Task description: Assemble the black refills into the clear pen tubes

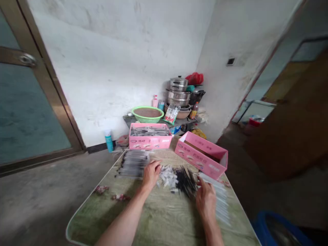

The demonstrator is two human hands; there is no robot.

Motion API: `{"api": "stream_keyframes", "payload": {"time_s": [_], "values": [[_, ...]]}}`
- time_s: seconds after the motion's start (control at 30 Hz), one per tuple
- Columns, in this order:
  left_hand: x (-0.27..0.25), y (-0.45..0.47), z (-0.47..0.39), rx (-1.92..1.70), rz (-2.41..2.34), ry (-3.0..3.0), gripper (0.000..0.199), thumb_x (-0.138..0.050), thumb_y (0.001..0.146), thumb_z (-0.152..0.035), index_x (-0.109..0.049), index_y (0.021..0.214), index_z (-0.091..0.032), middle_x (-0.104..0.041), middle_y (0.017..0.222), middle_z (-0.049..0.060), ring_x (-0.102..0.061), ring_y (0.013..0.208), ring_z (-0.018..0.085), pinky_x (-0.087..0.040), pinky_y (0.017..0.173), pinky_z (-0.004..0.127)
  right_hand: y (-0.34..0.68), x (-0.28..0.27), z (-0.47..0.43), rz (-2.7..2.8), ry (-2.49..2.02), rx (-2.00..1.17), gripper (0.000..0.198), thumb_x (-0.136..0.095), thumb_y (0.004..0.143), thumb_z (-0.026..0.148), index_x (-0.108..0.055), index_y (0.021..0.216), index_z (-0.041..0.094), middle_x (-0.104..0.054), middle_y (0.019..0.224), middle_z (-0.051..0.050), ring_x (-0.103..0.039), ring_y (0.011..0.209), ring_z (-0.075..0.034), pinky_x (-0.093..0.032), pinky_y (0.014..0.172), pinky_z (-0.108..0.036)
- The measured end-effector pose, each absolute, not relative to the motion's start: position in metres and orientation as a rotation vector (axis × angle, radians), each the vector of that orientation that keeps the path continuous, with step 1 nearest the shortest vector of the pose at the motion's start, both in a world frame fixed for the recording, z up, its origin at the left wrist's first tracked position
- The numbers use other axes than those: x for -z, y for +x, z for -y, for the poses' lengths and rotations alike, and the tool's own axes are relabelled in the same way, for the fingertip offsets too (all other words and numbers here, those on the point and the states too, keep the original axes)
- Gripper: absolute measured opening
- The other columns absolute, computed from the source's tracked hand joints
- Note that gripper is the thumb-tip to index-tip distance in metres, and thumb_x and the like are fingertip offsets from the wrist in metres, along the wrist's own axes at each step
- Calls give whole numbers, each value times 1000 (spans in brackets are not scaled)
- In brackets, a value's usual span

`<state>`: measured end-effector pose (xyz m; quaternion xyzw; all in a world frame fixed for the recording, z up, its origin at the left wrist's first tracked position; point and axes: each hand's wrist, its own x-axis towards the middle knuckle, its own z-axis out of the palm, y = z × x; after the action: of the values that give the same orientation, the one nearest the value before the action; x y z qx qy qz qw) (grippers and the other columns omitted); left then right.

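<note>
My left hand (151, 175) is over the table, curled, with its fingertips at the left edge of a pile of small white plastic pieces (168, 177). The fingers look drawn together, and whatever they hold is too small to make out. My right hand (206, 197) is beside a heap of thin black sticks like pen refills (186, 181), thumb and forefinger apart at its right edge. Clear pen-like tubes (222, 201) lie in a row to the right of that hand. Left of my left hand, a stack of clear tubes with dark ends (134, 163) lies side by side.
A pink box (150, 141) filled with pens and another pink box (200, 155) stand at the table's (166, 218) far edge. Behind them are a green basin (148, 119), stacked steel pots (178, 92) and bottles. A blue tub (269, 232) is at lower right, a door (33, 102) at left.
</note>
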<state>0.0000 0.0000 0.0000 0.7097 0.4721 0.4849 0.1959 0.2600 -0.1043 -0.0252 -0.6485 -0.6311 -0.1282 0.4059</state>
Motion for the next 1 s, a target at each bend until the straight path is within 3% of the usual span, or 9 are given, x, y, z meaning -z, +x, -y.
{"api": "stream_keyframes", "payload": {"time_s": [0.27, 0.4, 0.53, 0.8, 1.0], "values": [[-6, -5, 1, -1395, -1361, 2041, 31, -55, 84, -9, -71, 109, -19, -70, 101, 8, -66, 91, 21, -51, 85, 32, 247, 32, 100, 1640, -1573, 300, 34, -41, 88, 17, -65, 111, 10, -67, 82, -12, -58, 79, -26, -48, 73, -38], [-9, -35, -14, -1447, -1669, 2087, 35, -51, 84, -8, -71, 111, -17, -68, 109, 11, -61, 102, 27, -48, 93, 38, 244, 31, 100, 1624, -1574, 324, 30, -43, 90, 20, -67, 105, 11, -68, 83, -13, -59, 79, -27, -48, 72, -38], [-5, -67, -30, -1341, -1965, 2061, 37, -47, 82, -5, -73, 106, -15, -70, 109, 12, -61, 101, 28, -46, 94, 40, 242, 28, 102, 1598, -1573, 323, 30, -43, 91, 22, -67, 104, 10, -68, 82, -13, -60, 79, -27, -48, 72, -38], [10, -75, -38, -1212, -1954, 2240, 35, -54, 80, -9, -72, 108, -20, -69, 108, 11, -58, 102, 29, -39, 99, 45, 241, 30, 103, 1590, -1573, 304, 29, -44, 92, 25, -67, 105, 11, -67, 81, -12, -60, 76, -25, -48, 72, -37], [9, -76, -37, -1278, -1935, 2232, 20, -60, 77, -10, -73, 88, -21, -66, 96, 8, -56, 94, 28, -41, 96, 46, 240, 29, 104, 1588, -1570, 291, 29, -45, 93, 26, -67, 105, 13, -67, 80, -11, -60, 75, -25, -48, 70, -37]]}}
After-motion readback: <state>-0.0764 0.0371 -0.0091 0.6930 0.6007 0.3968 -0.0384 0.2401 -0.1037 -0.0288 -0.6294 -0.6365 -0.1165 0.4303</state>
